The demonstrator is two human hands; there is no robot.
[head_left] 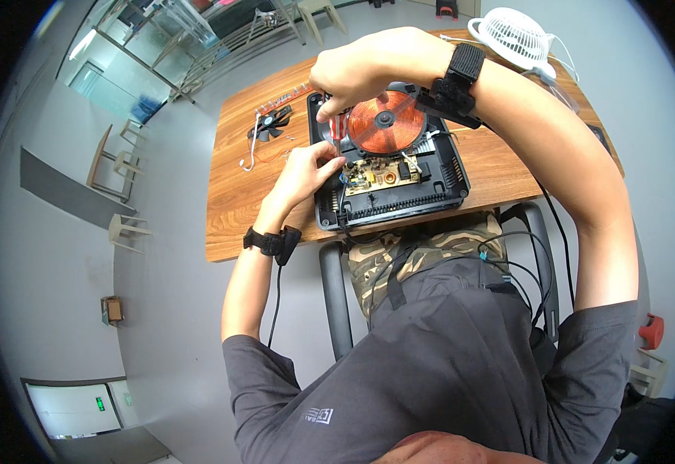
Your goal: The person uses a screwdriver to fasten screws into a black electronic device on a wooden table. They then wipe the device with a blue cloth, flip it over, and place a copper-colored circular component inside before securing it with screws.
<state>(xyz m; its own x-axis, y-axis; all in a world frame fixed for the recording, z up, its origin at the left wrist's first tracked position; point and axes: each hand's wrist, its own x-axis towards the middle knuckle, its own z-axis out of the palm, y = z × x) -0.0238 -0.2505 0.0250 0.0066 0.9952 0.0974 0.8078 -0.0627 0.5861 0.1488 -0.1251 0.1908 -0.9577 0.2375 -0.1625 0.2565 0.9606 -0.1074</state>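
An opened induction cooker base (457, 174) in black plastic lies on the wooden table in front of me. Inside it are a round copper coil (399, 130) and a tan circuit board (387, 179). My right hand (360, 68) reaches over from above, closed around a screwdriver (337, 126) with a red and clear handle, its shaft pointing down at the left side of the base. By the lower end of the shaft, my left hand (306, 174) has thumb and index finger brought together at the board's left corner. What they pinch, if anything, is hidden.
A black cooling fan (271, 124) with a white cable lies left of the base on the wooden table (237, 209). Behind it is an orange-red strip (283, 99). A white desk fan (514, 37) stands at the far right corner. Black cables hang near my lap.
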